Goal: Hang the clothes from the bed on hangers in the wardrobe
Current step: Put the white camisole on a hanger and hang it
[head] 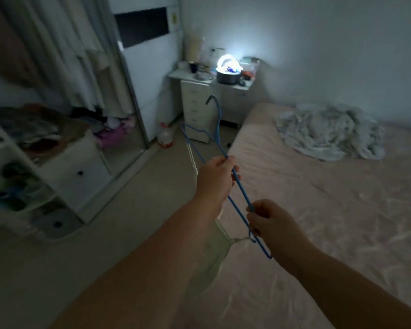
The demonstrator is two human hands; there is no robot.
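Home bedroom, dim. Bed (318,198) with pink sheet filling the 3 to 5 o'clock side, crumpled pale bedding (328,131) lying on it at 2. Open wardrobe (64,167) at 9 to 10 showing hanging clothes (64,55), folded piles and drawers. Drawer unit (197,108) at 12, its cluttered tabletop (183,74) carrying a glowing lamp (227,64).

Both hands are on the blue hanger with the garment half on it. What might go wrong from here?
1. The pale garment hangs from the blue hanger by one thin strap near its end; a tilt might let it slide off onto the floor.
2. The left hand and right hand grip the same thin frame, so opposing pulls might bend it.
3. The room is dim, so the strap's seating is hard to judge.
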